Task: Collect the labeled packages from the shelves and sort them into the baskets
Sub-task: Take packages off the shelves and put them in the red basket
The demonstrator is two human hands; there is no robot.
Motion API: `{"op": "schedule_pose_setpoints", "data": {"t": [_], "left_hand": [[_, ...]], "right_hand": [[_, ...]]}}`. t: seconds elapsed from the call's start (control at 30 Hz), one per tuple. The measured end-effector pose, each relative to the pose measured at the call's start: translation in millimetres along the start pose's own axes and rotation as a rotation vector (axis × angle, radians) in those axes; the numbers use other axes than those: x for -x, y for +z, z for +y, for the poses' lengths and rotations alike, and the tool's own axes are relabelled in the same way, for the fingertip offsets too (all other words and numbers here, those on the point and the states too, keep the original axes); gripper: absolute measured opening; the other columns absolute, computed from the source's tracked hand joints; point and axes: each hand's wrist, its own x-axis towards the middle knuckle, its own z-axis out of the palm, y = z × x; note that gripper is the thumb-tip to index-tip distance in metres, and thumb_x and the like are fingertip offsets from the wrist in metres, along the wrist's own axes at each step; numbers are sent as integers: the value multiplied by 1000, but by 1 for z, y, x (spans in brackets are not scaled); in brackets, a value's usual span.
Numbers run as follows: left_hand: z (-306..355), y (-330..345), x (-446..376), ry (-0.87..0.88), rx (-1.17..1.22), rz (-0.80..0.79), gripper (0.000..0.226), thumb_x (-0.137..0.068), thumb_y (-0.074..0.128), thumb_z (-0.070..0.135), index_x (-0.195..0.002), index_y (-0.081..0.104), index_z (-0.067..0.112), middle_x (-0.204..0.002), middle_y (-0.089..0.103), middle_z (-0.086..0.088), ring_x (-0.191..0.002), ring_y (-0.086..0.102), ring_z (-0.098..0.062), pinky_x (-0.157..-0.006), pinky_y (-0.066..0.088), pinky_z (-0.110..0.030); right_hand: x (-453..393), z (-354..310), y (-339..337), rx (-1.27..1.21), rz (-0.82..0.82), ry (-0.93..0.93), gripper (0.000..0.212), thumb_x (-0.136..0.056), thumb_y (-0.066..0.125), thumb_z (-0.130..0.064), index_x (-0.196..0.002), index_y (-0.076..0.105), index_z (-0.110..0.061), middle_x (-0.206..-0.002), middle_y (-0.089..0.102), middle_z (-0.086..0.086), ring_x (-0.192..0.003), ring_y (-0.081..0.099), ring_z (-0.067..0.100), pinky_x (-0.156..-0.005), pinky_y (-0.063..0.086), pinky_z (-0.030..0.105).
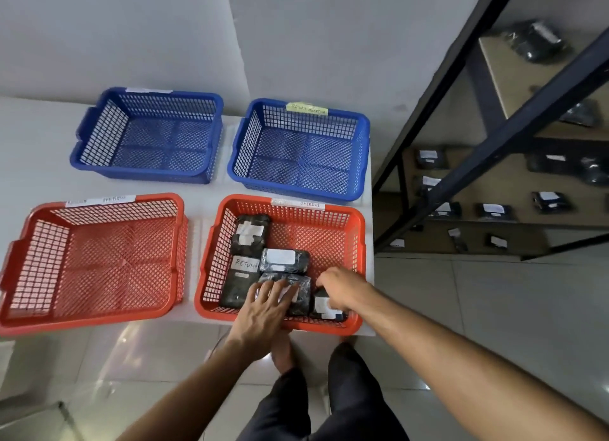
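White desk (211, 190), centre frame: two blue, two red baskets. Shelves (494, 183), right, carry labeled packages. Lower-right red basket (357, 243) holds five packages. Left hand (263, 309) flat, fingers straight, on one package (301, 297); right hand (342, 289) grasps corner package (324, 305).

Both hands (263, 305) (342, 289) touch packages (285, 259) in red basket (357, 243).

- Illumination: even, diffuse and moderately bright; the white surface (204, 206) shows no hard shadows.
- Glare: soft pale reflections on the glossy floor tiles (131, 358) (lower left).
- Distortion: wide-angle bending tilts the shelf frame (514, 124) and splays the walls toward the edges.
- Sharpness: centre fairly crisp; packages on the shelves (494, 210) appear soft, their labels illegible.
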Motion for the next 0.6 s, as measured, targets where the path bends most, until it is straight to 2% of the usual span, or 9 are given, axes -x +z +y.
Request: {"op": "schedule_pose_setpoints", "data": {"t": [0.17, 0.27, 0.4, 0.5, 0.6], "left_hand": [[1, -3, 0, 7, 1, -10, 85, -88, 58, 69, -153, 35, 19, -142, 51, -9, -128, 47, -31, -110, 41, -53], [2, -8, 1, 3, 41, 7, 90, -88, 41, 81, -154, 35, 21, -146, 48, -8, -132, 47, -31, -113, 38, -53], [13, -39, -2, -10, 116, 26, 113, -74, 28, 102, -155, 38, 24, -147, 45, -6, -134, 43, -29, -116, 31, -52], [28, -68, -18, 34, 172, 49, 107, -78, 28, 98, -157, 28, 26, -156, 32, -1, -140, 34, -24, -120, 24, -47], [53, -99, -49, 104, 195, 127, 95, -85, 35, 90, -154, 30, 25, -150, 34, 1, -134, 37, -22, -116, 32, -45]], "right_hand": [[11, 0, 2, 117, 82, 7, 37, -85, 71, -12, -121, 64, -13, -126, 64, 9, -124, 49, 29, -109, 39, 43], [23, 7, 6, 90, 156, -28, 46, -85, 74, -22, -126, 59, -12, -126, 61, 8, -124, 47, 27, -112, 35, 41], [45, 22, -1, -111, 423, -85, 48, -92, 67, -29, -136, 54, -13, -131, 56, 3, -126, 46, 20, -112, 36, 35], [67, 43, -16, -217, 630, -71, 47, -94, 65, -30, -136, 55, -11, -135, 55, 3, -129, 47, 19, -115, 36, 33], [93, 81, -26, -270, 785, -9, 45, -92, 67, -29, -132, 58, -10, -132, 56, 3, -127, 49, 19, -113, 39, 33]]}}
